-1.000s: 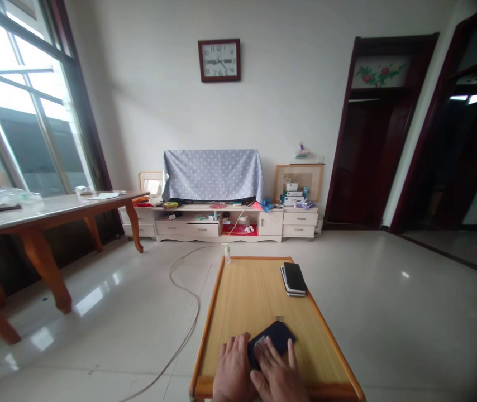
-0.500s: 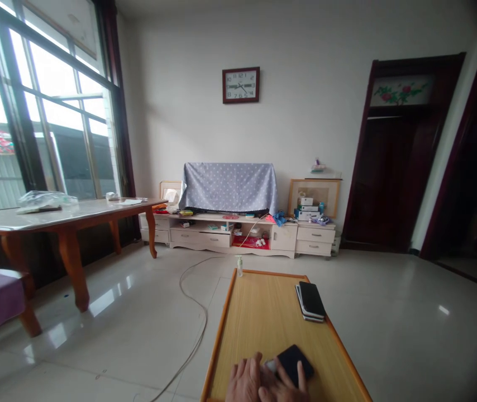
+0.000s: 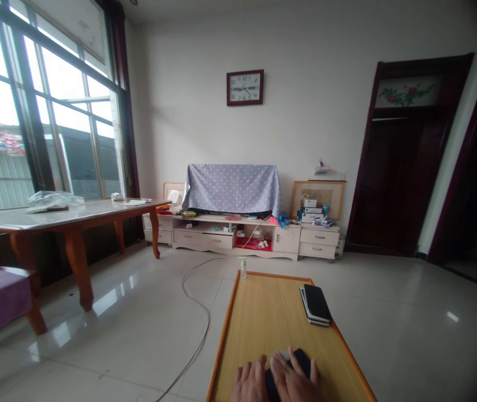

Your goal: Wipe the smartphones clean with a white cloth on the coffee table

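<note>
A: What do the hands rest on?

B: Both lie flat, fingers spread, on one dark phone (image 3: 301, 360) at the near end of the low bamboo table (image 3: 263, 318); the left hand (image 3: 250, 382) is at its left edge, the right hand (image 3: 295, 377) covers its middle; neither grips it.

A: Any more phones?

B: One stack of phones (image 3: 316, 304) near the right rim, well apart from the hands; a black one on top, at least one lighter below; the exact count I cannot tell.

A: Containers?

B: One small bottle (image 3: 243, 268) beyond the table's far end, contents unclear; the TV cabinet (image 3: 242, 237) has open shelves with small items, too small to count; white boxes (image 3: 310, 209) are stacked on top.
</note>
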### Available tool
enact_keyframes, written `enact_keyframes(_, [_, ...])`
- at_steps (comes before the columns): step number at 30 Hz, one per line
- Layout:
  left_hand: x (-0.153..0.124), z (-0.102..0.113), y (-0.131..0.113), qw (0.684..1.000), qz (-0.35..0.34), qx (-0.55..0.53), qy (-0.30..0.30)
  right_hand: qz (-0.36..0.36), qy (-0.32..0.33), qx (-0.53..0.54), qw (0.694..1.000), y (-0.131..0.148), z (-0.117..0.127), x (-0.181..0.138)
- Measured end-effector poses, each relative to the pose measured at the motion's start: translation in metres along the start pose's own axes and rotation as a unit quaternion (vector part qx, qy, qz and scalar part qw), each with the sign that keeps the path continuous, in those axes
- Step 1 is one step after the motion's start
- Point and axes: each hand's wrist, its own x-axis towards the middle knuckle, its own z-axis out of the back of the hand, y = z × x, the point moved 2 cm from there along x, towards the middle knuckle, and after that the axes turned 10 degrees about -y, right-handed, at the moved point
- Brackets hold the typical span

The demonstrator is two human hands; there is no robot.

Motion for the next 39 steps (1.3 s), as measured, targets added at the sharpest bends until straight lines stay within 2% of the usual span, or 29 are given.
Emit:
enact_keyframes(3, [0.002,-0.006,0.004,1.000,-0.003,0.000,0.007,-0.098,-0.032,-0.054,0.993,-0.032,0.018,0.010])
enact_keyframes(5, [0.004,-0.011,0.007,1.000,0.002,0.002,0.008,-0.136,-0.050,-0.078,0.986,-0.038,0.013,0.012])
enact_keyframes(9, [0.006,-0.021,0.013,1.000,0.018,0.010,0.007,-0.059,-0.043,-0.045,0.996,-0.007,-0.023,0.001])
enact_keyframes(11, [0.006,-0.024,0.015,1.000,0.020,0.012,0.009,-0.020,-0.034,-0.021,0.999,0.005,-0.033,-0.006])
enact_keyframes(14, [0.005,-0.025,0.015,0.999,0.019,0.024,0.020,-0.011,-0.025,-0.020,0.999,-0.007,-0.021,-0.006])
enact_keyframes(18, [0.007,-0.025,0.012,0.999,0.014,0.037,0.034,-0.106,-0.032,-0.092,0.990,-0.039,0.006,0.004])
enact_keyframes(20, [0.008,-0.025,0.012,0.999,0.012,0.038,0.032,-0.104,-0.021,-0.093,0.990,-0.034,0.003,0.004])
enact_keyframes(22, [0.009,-0.025,0.013,0.999,0.012,0.038,0.034,-0.061,-0.002,-0.063,0.996,-0.016,-0.011,0.000])
enact_keyframes(25, [0.010,-0.021,0.012,0.998,0.003,0.033,0.049,-0.011,-0.016,-0.030,0.999,0.001,-0.029,-0.007])
enact_keyframes(28, [0.009,-0.015,0.008,0.998,0.012,0.037,0.055,-0.015,-0.042,-0.026,0.999,-0.019,-0.020,-0.005])
enact_keyframes(31, [0.009,-0.010,0.004,0.997,0.020,0.039,0.059,-0.102,-0.058,-0.065,0.991,-0.054,0.001,0.003])
enact_keyframes(33, [0.009,-0.010,0.004,0.998,0.014,0.033,0.058,-0.136,-0.060,-0.082,0.986,-0.061,0.006,0.005])
enact_keyframes(35, [0.010,-0.012,0.007,0.998,0.010,0.025,0.055,-0.112,-0.055,-0.071,0.990,-0.048,-0.002,0.002])
enact_keyframes(37, [0.010,-0.015,0.011,0.998,0.005,0.018,0.054,-0.055,-0.052,-0.040,0.996,-0.024,-0.018,-0.005])
enact_keyframes(39, [0.010,-0.015,0.012,0.998,-0.004,0.016,0.054,-0.022,-0.071,-0.026,0.997,-0.004,-0.032,-0.014])
